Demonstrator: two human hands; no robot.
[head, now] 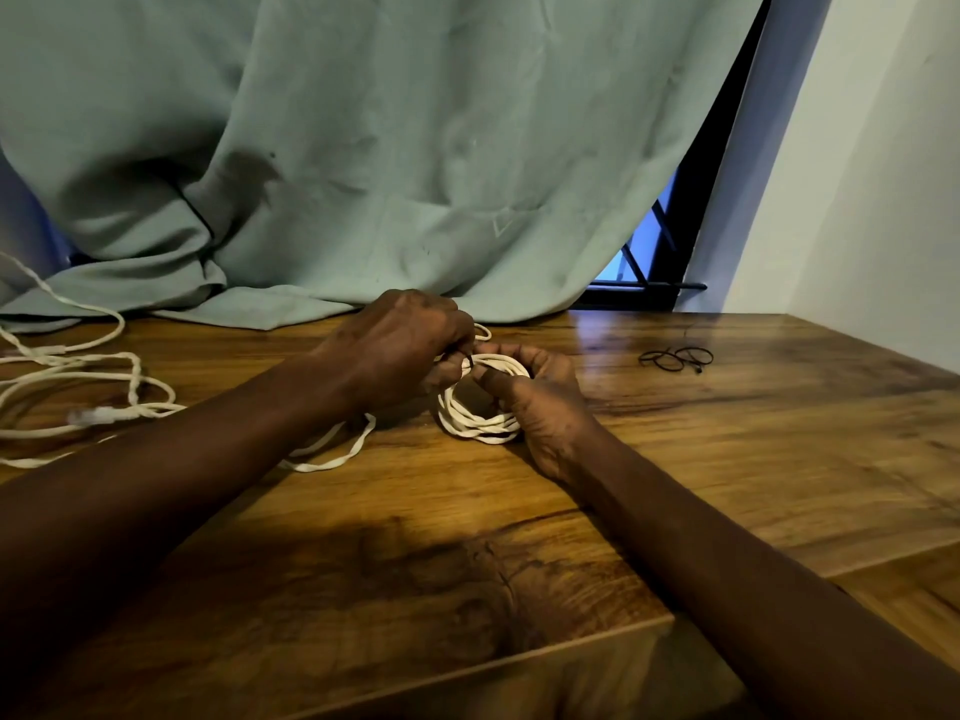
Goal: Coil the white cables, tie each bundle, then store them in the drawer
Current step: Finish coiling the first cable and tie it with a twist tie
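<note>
Fingers [540, 358] of the right hand [545, 413] curl round the white cable coil [478, 426] at frame centre, steadying its loops; the left hand [400, 345] pinches its top, apparently to bind it. Spare black ties [675, 358] lie centre right, uncoiled cable [78, 387] left.

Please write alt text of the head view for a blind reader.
The right hand grips a cable coil on a wooden table while the left hand pinches its top. Loose cable lies to the left, black ties to the right.
</note>
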